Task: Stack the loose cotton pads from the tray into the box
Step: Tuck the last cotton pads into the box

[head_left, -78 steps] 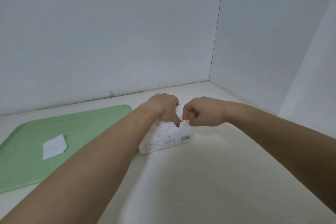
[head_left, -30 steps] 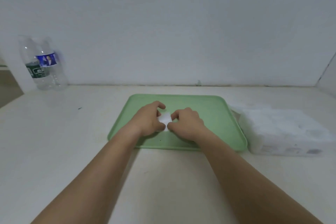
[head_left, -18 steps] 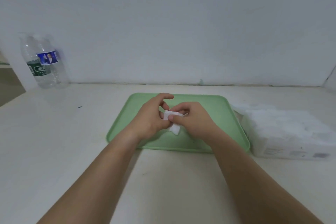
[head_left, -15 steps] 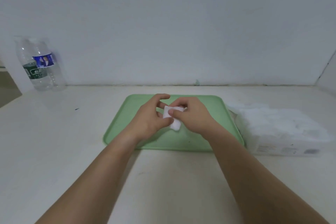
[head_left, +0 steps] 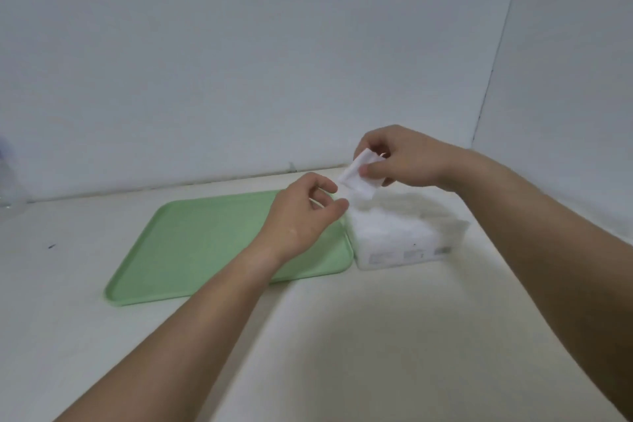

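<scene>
My right hand [head_left: 407, 161] pinches a white square cotton pad [head_left: 356, 178] between thumb and fingers, in the air just above the left end of the clear box [head_left: 407, 250]. The box is packed with white pads and stands right of the green tray [head_left: 191, 250]. My left hand [head_left: 305, 212] hovers over the tray's right edge beside the box, fingers loosely curled and holding nothing, just below the pad. No pad shows on the visible tray surface.
The tray and box lie on a pale table in a white-walled corner. A plastic bottle [head_left: 8, 181] is barely visible at the far left edge. A small dark mark [head_left: 51, 246] sits on the table left of the tray.
Both hands lifted the pad off the tray; my right hand carried it right to above the box, and my left hand let go and followed. The view turned right.
</scene>
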The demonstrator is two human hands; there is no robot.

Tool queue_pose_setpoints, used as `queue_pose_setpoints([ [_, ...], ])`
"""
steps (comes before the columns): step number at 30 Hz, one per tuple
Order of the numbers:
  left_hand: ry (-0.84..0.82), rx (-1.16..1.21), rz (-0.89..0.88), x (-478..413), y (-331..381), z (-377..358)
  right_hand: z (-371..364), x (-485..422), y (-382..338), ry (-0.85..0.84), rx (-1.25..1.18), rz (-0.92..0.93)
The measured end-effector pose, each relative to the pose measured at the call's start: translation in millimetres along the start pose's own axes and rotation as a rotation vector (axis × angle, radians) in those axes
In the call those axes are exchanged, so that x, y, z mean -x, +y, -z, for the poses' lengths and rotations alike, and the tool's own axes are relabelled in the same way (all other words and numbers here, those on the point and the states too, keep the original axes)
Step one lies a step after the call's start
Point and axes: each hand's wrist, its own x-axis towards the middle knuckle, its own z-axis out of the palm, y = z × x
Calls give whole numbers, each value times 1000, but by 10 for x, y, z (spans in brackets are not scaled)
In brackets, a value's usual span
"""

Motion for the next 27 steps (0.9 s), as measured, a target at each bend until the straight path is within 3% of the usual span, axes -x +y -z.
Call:
queue_pose_setpoints([
  [4, -222, -328, -61, -257, 238, -393, 394, 247, 368, 39, -9, -127],
  [7, -442, -579, 4, -458, 356, -623, 501, 386, 554, 58, -11, -171],
  [10, -554, -764, 66, -625, 356, -828, 544, 483, 689, 77, -15, -196],
  [18, -599, -775, 94, -854, 268, -920, 481, 500, 883, 77, -35, -195],
  [22, -585, -835, 11, -846, 332, -921, 412, 480, 941, 77, -33, -182],
  [27, -693, -1008, -82, -871, 462, -981, 383, 486, 943, 112, -31, -134],
])
